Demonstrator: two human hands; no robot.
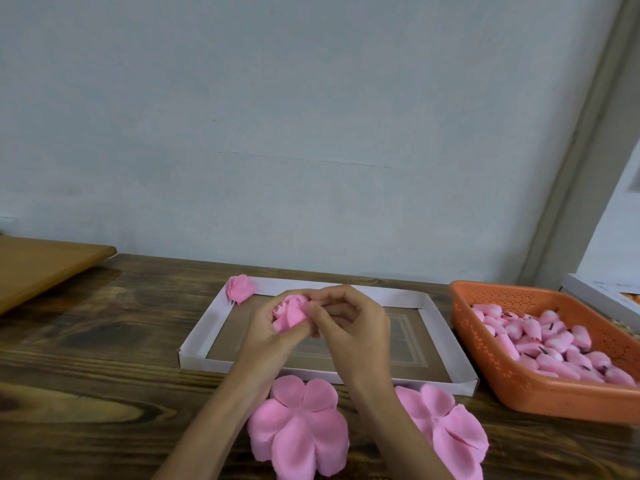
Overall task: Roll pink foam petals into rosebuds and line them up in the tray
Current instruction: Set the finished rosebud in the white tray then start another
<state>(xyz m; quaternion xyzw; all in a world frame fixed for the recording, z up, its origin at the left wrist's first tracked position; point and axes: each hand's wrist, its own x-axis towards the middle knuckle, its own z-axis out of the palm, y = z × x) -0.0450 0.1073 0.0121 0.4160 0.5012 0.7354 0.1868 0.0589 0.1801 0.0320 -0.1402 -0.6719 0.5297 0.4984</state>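
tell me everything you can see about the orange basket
The orange basket is rectangular, plastic-looking, with perforated walls and a smooth rim. It sits flat on the wooden table, right of the white tray and apart from it, its right end out of frame. Inside lie heaped pink foam buds with dark stems.

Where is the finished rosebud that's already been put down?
In the head view the finished rosebud sits at the far left corner of the white tray, beyond the left hand, which grips a half-rolled rosebud.
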